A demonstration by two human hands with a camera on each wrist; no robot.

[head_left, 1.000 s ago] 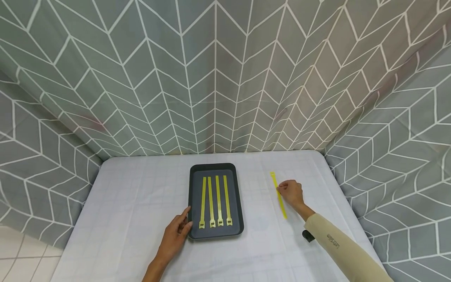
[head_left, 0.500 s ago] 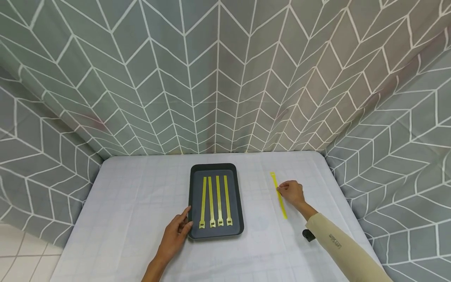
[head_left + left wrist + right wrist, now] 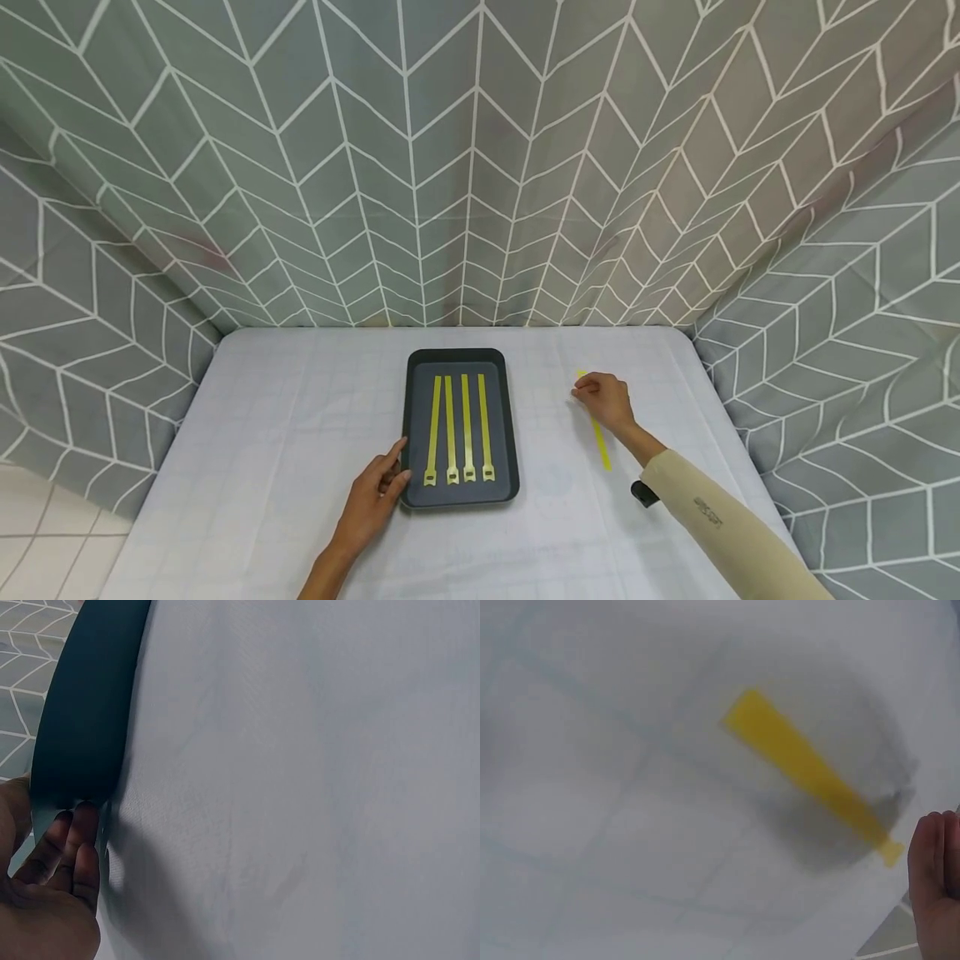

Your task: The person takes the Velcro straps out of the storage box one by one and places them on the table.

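One hand at far L, the bare L hand [image 3: 369, 500], grips the near-L wall of a dark grey, round-cornered rectangular tray [image 3: 459, 502], fingers bent against the outside, thumb past the edge. Inside the tray lie four long flat yellow straps [image 3: 467, 425], side by side, axes near-far, slotted ends twd the person. Well R of the tray, on the white cloth [image 3: 300, 400], lies one loose flat yellow strap [image 3: 602, 444], also near-far but far end tipped L; R wrist view puts its flared end nearest the fingers, so prob reversed vs the four. By far the nearer hand is the bare R hand [image 3: 609, 404], over the strap's far part, apart from it per R wrist view; fingers loosely bent, tips close, nothing seen in them, can't tell if tips meet
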